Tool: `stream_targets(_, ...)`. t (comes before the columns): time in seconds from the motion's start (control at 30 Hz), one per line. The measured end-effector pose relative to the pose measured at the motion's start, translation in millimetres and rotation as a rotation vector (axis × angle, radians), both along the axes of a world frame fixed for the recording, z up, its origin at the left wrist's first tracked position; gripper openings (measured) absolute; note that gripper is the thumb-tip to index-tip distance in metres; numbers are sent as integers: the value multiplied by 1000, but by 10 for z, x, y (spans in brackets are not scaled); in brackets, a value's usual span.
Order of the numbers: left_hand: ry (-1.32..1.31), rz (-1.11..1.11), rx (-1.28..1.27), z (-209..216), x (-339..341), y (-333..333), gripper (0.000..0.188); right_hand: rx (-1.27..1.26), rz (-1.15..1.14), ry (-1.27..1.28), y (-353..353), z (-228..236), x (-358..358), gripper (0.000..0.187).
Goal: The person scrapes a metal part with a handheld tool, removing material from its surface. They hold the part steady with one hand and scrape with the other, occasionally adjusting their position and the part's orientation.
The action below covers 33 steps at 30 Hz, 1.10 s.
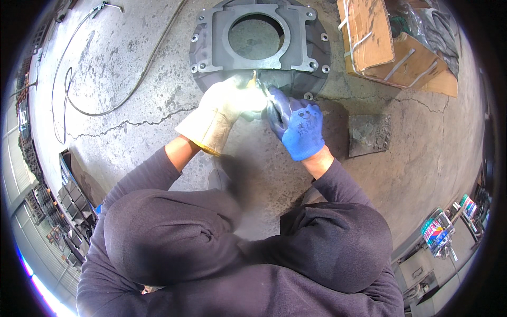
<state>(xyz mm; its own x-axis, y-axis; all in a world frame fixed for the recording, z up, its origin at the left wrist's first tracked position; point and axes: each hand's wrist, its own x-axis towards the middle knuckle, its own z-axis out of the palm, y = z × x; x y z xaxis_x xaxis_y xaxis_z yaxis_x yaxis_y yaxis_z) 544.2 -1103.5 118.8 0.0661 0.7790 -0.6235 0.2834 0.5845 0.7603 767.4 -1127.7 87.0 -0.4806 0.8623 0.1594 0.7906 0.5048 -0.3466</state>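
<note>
A large dark metal housing point(216, 42) with a round central opening and bolt holes lies on the floor in front of me. At its near edge, my left hand point(224, 105), in a pale work glove, is closed; strong glare washes out its fingertips. My right hand point(298, 124), in a blue coated glove, is closed beside it, fingers pointing toward the left hand's fingertips. A thin yellowish piece point(254, 79) sticks up between the hands against the housing edge. What either hand grips is too small and bright to name.
An open cardboard box point(372, 39) with plastic wrap stands at the far right. A flat dark plate point(369, 134) lies right of my hands. A black hose point(140, 82) loops across the cracked concrete floor at left. Shelving point(74, 206) and a cart point(435, 269) stand at the sides.
</note>
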Motion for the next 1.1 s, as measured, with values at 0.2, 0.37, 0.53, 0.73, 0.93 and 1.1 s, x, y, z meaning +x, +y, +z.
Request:
stream_targets(0.2, 81, -42, 58, 23, 3, -20, 35, 30, 19, -14, -12, -7, 7, 64)
stream_targets(0.37, -15, 21, -19, -8, -11, -11, 34, 51, -10, 67, 10, -15, -41, 54)
stream_targets(0.53, -62, 34, -21, -13, -6, -22, 34, 80, -2, 118, 10, -31, -27, 46)
stream_targets(0.73, -70, 7, 2, 55, 8, -24, 35, -54, -55, 244, 5, -115, -57, 53)
stream_targets(0.93, 49, -35, 27, -7, -16, -23, 35, -129, -55, 306, 18, -53, -46, 35)
stream_targets(1.1, 4, -43, 24, -70, -23, -16, 33, -230, -92, 475, 19, -27, -18, 29)
